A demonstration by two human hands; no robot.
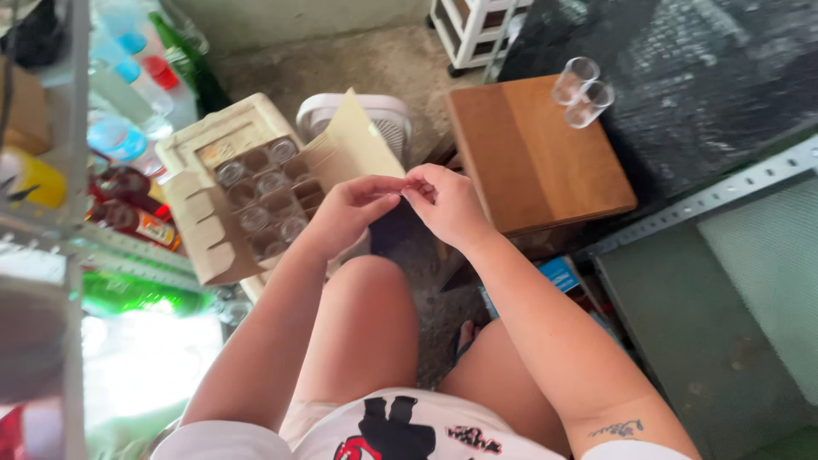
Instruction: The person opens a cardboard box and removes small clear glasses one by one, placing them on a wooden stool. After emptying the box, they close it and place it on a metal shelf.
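Left hand (349, 213) and right hand (447, 204) pinch together, fingertips meeting, perhaps on something tiny; carton of glasses (256, 200) at nine o'clock.

A rough concrete floor (375, 64) runs between a metal shelf (77, 247) crowded with bottles on the left, a small wooden table (532, 166), and a white crate (469, 30) at the top

The cardboard box (223, 200) at left is pale beige, with clear glasses (271, 182) in its brown dividers. The wooden board (537, 153) at far right is two-tone reddish brown, carrying two clear glasses (582, 92). The floor (375, 64) is mottled grey. A green bottle (136, 294) lies at near left.
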